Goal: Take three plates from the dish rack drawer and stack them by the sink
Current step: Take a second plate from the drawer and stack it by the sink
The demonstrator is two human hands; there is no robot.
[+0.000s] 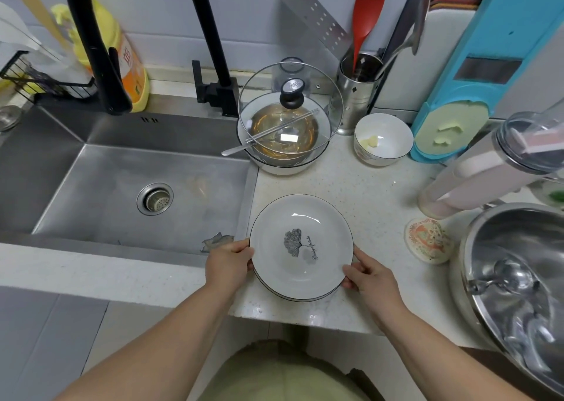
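Both hands, left hand (227,265) and right hand (370,274), grasp the plate stack (300,248) by its rims, fingers clenched on it, on the surface beside the sink (122,187). At least two plates visible; count unconfirmed, release apparently remaining.

Stack of plates (301,248) on tabletop (375,193), just right of sink (128,187), near the front edge. My left hand (227,266) on stack's left rim, my right hand (370,274) on its right rim. Behind stack: lidded bowl (283,144) at sink corner; small bowl (383,140) to its right; utensil holder (357,92) behind, between the two. Coaster (428,239) right of stack; steel pot (518,284) farther right. Faucet (100,50) behind sink.
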